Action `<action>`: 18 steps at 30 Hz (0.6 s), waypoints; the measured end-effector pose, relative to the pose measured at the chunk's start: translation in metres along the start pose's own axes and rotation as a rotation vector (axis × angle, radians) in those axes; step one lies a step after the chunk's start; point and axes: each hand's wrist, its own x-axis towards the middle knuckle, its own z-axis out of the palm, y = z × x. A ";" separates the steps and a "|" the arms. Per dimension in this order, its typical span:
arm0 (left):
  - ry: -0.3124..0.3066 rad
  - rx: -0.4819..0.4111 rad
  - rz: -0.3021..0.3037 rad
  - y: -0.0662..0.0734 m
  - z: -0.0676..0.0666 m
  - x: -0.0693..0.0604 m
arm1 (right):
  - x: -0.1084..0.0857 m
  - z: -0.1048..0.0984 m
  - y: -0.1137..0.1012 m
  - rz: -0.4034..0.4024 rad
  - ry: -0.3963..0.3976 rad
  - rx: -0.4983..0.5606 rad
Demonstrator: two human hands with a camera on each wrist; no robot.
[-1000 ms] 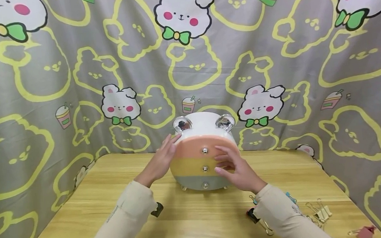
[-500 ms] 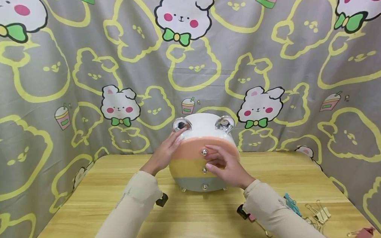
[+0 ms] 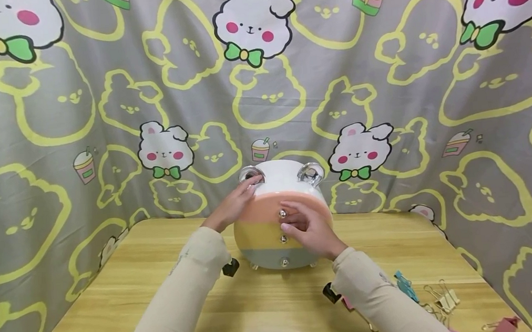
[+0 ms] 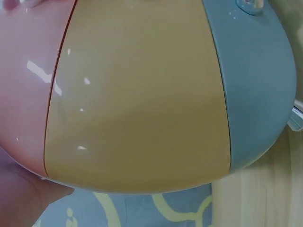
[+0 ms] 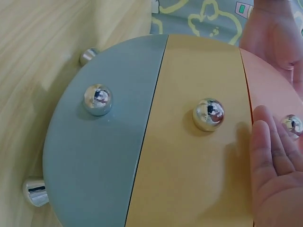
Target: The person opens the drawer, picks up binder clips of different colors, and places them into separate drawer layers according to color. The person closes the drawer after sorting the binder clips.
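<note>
A small rounded drawer cabinet (image 3: 259, 237) with pink, yellow and grey-blue drawer fronts stands on the table, with silver ears on its white top. My left hand (image 3: 231, 207) rests along its upper left side, fingertips by the left silver ear (image 3: 249, 174). My right hand (image 3: 318, 231) is at the front, its fingers around the level of the pink drawer's silver knob (image 3: 282, 214). In the right wrist view the fingers (image 5: 262, 142) lie extended beside that knob (image 5: 292, 125), with no grip showing. The yellow drawer's knob (image 5: 208, 114) is untouched.
Binder clips lie at the right front: a teal one (image 3: 406, 285), a cream one (image 3: 446, 299) and a pink one (image 3: 506, 325), with others partly under the right sleeve (image 3: 377, 293). A patterned curtain (image 3: 269, 92) surrounds the wooden table (image 3: 269, 313).
My right hand has moved left across the cabinet front to the pink drawer's knob. My left hand has shifted slightly inward, up to the left ear. All drawers look unmoved.
</note>
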 end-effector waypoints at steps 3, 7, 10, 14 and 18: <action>-0.012 -0.005 -0.037 -0.002 -0.002 -0.001 | 0.001 0.001 0.000 0.013 0.003 -0.013; -0.029 -0.015 -0.041 -0.003 -0.003 -0.003 | 0.000 0.002 -0.006 0.027 0.013 -0.022; -0.039 -0.034 -0.053 -0.004 -0.002 -0.004 | -0.002 0.002 -0.012 0.039 0.022 -0.020; -0.055 -0.036 -0.059 -0.004 -0.002 -0.005 | -0.001 0.003 -0.008 0.058 0.032 -0.020; -0.059 -0.011 -0.040 -0.004 -0.003 -0.006 | 0.002 0.005 -0.003 0.050 0.039 -0.033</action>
